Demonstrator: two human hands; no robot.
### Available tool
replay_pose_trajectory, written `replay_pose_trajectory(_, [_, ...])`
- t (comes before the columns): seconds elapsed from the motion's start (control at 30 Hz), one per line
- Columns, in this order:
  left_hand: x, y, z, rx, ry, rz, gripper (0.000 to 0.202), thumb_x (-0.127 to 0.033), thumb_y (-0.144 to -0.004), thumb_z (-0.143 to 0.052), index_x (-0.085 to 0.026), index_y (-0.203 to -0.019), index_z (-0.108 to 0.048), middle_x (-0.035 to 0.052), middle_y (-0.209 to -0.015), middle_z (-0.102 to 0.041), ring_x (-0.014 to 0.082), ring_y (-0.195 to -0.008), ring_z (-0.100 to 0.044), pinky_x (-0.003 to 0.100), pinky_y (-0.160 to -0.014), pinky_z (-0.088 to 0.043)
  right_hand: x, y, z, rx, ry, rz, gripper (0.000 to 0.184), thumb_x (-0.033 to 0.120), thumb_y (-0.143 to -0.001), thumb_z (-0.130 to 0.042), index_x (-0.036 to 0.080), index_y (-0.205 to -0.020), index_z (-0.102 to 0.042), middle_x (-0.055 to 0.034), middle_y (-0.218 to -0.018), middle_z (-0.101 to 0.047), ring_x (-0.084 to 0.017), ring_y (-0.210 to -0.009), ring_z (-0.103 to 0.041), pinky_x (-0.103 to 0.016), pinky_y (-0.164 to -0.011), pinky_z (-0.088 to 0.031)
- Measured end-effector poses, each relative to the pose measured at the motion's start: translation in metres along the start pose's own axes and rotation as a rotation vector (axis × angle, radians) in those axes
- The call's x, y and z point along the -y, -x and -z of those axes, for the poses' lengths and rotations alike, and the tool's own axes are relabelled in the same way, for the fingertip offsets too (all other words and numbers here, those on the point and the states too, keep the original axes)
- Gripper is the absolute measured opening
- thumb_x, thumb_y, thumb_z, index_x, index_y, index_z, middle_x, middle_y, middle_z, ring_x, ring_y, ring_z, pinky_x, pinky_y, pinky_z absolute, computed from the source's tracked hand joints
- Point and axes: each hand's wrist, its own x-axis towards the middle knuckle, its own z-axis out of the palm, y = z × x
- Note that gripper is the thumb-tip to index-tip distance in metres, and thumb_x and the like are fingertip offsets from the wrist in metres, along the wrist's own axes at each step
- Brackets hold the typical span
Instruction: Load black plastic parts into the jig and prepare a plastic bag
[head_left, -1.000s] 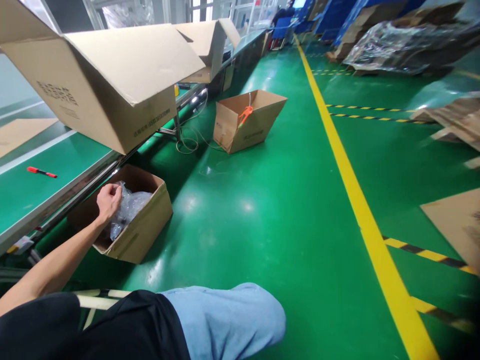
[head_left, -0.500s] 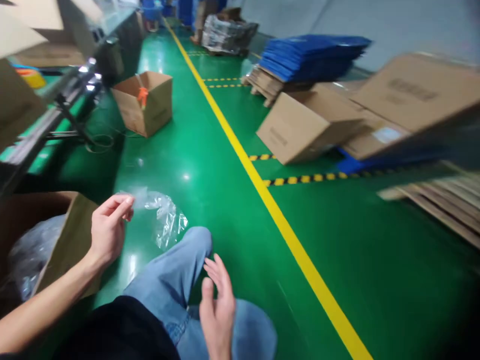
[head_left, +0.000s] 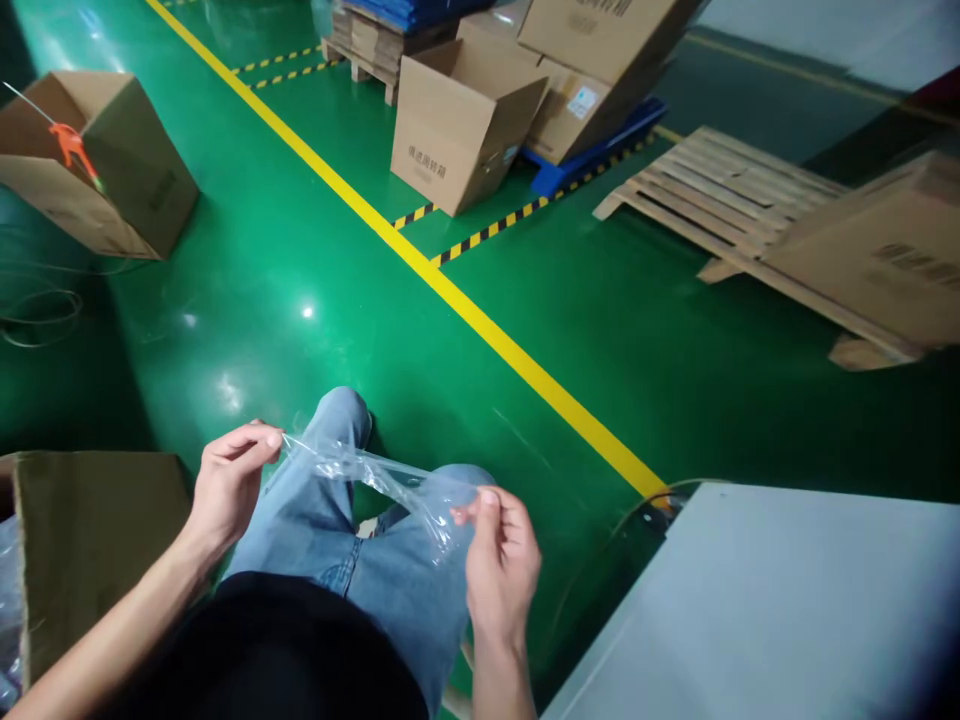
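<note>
The clear plastic bag [head_left: 390, 484] spans the gap above the person's jeans [head_left: 330, 545]. The left hand [head_left: 229, 482] pinches one end between thumb and fingers; the right hand [head_left: 504, 555] pinches the other. Pulled much harder, film this thin could stretch or tear, since the load sits on two small pinches. It could also slip from the fingertips if either grip loosens, and drop to the green floor [head_left: 300, 350]. Its crumpled folds may cling together, making the layers hard to part.

Half a second ago, the left hand alone held the bag and the right was empty, fingers spread. The view has also swung right, leaving the nearby cardboard box [head_left: 105, 530] at the lower left, partly cut off.
</note>
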Motion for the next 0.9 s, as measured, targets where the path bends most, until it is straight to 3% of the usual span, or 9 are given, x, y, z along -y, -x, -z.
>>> replay_pose_trajectory(0.1, [0.003,0.0,-0.001,0.107,0.031,0.106,0.033,-0.041,-0.065,-0.098,-0.016,-0.068,-0.077,0.0039,-0.073,-0.062,0.0147,-0.074,-0.055,0.025,-0.073,-0.048,0.004,0.004,0.009,-0.066,-0.06,0.058,0.046,0.066,-0.098,-0.062,0.02,-0.098,-0.062,0.0035,-0.064,-0.06,-0.013,-0.053,-0.059,-0.026,-0.053,-0.053])
replay_pose_trajectory(0.2, [0.004,0.001,-0.006,0.139,0.109,0.251,0.039,-0.049,-0.065,-0.098,-0.018,-0.078,-0.079,0.0049,-0.077,-0.066,0.0173,-0.077,-0.058,0.026,-0.075,-0.052,0.006,0.008,0.024,-0.075,-0.018,0.214,0.032,0.051,-0.103,-0.061,0.02,-0.103,-0.064,0.0033,-0.064,-0.063,-0.011,-0.045,-0.054,-0.023,-0.041,-0.045])
replay_pose_trajectory(0.3, [0.002,-0.001,-0.01,0.214,0.12,0.393,0.056,-0.071,-0.069,-0.088,-0.016,-0.08,-0.079,0.0109,-0.092,-0.074,0.0245,-0.088,-0.066,0.032,-0.082,-0.056,0.008,0.011,0.046,-0.077,0.205,0.557,0.011,0.03,-0.104,-0.063,0.022,-0.109,-0.069,0.0012,-0.068,-0.071,-0.012,-0.05,-0.063,-0.023,-0.047,-0.051])
replay_pose_trajectory(0.4, [-0.001,-0.006,-0.011,0.338,-0.048,0.517,0.079,-0.091,-0.064,-0.078,-0.012,-0.078,-0.079,0.0161,-0.091,-0.076,0.0285,-0.089,-0.068,0.037,-0.085,-0.056,0.022,0.014,0.063,0.013,0.386,0.952,0.015,0.018,-0.1,-0.067,0.025,-0.113,-0.072,0.0008,-0.073,-0.074,-0.014,-0.059,-0.068,-0.025,-0.057,-0.056])
replay_pose_trajectory(0.47, [0.0,-0.01,-0.011,0.415,-0.226,0.525,0.078,-0.083,-0.059,-0.089,-0.012,-0.09,-0.08,0.0132,-0.089,-0.076,0.0248,-0.086,-0.067,0.034,-0.083,-0.054,0.036,0.016,0.067,0.124,0.419,1.1,0.018,0.015,-0.099,-0.067,0.023,-0.114,-0.071,0.0014,-0.072,-0.073,-0.012,-0.06,-0.066,-0.025,-0.06,-0.056])
replay_pose_trajectory(0.53, [0.004,-0.012,-0.01,0.48,-0.363,0.518,0.075,-0.065,-0.054,-0.101,-0.014,-0.105,-0.081,0.0078,-0.088,-0.075,0.0195,-0.081,-0.064,0.029,-0.077,-0.051,0.05,0.018,0.066,0.203,0.435,1.17,0.02,0.009,-0.098,-0.067,0.02,-0.114,-0.069,0.0022,-0.07,-0.071,-0.01,-0.06,-0.063,-0.024,-0.06,-0.055])
replay_pose_trajectory(0.6, [0.01,-0.013,-0.01,0.509,-0.433,0.523,0.074,-0.055,-0.049,-0.105,-0.015,-0.106,-0.081,0.0047,-0.083,-0.073,0.0157,-0.075,-0.06,0.026,-0.071,-0.046,0.058,0.02,0.065,0.26,0.449,1.204,0.022,0.004,-0.095,-0.066,0.017,-0.113,-0.067,0.0023,-0.07,-0.069,-0.01,-0.061,-0.061,-0.024,-0.059,-0.053])
replay_pose_trajectory(0.73, [0.019,-0.017,-0.006,0.351,-0.381,0.454,0.059,-0.048,-0.048,-0.104,-0.011,-0.088,-0.082,0.0064,-0.079,-0.073,0.0144,-0.073,-0.061,0.024,-0.07,-0.047,0.057,0.024,0.068,0.313,0.446,1.259,0.018,0.001,-0.095,-0.062,0.014,-0.105,-0.067,-0.0021,-0.075,-0.069,-0.012,-0.069,-0.064,-0.027,-0.06,-0.054])
replay_pose_trajectory(0.9, [0.009,-0.039,0.006,-0.017,-0.101,0.354,0.05,-0.034,-0.039,-0.101,-0.012,-0.076,-0.076,0.0032,-0.075,-0.068,0.0126,-0.067,-0.06,0.024,-0.064,-0.052,0.04,0.021,0.08,0.241,0.517,1.372,0.016,-0.002,-0.09,-0.071,0.012,-0.098,-0.07,-0.0128,-0.099,-0.074,-0.022,-0.105,-0.071,-0.034,-0.084,-0.063])
